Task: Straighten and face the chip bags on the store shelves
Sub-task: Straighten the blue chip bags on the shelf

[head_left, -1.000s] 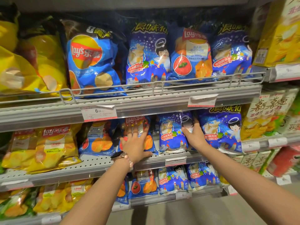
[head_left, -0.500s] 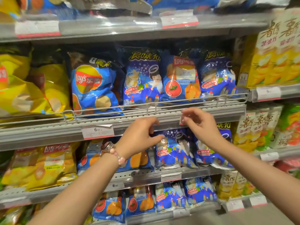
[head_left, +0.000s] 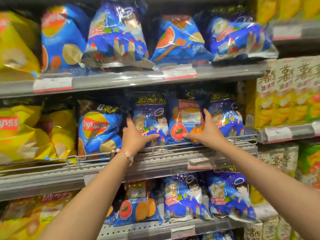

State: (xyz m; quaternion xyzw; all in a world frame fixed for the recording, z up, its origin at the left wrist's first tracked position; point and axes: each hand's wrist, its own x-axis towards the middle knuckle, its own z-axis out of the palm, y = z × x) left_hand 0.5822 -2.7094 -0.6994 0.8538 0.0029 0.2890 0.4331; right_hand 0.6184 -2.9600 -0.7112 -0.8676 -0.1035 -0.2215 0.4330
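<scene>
On the middle shelf (head_left: 155,163), behind the wire rail (head_left: 199,141): two small blue chip bags side by side, cartoon bag (head_left: 152,116) left, tomato bag (head_left: 185,122) right. Left hand (head_left: 136,135) open, thumb across the cartoon bag's lower front. Right hand (head_left: 206,130) open, fingers spread on the tomato bag's right edge. Risk: slick, puffy bags; an uneven push could tip one backward or skew it against the neighbouring bag (head_left: 225,116).

Chip bags (head_left: 150,118): glossy, crinkled plastic film that caught the light. Shelf edge (head_left: 52,177): matt grey metal, perforated deck. Wire fence (head_left: 161,149): bare metal rod. Price tags (head_left: 278,134): paper behind clear plastic strip
</scene>
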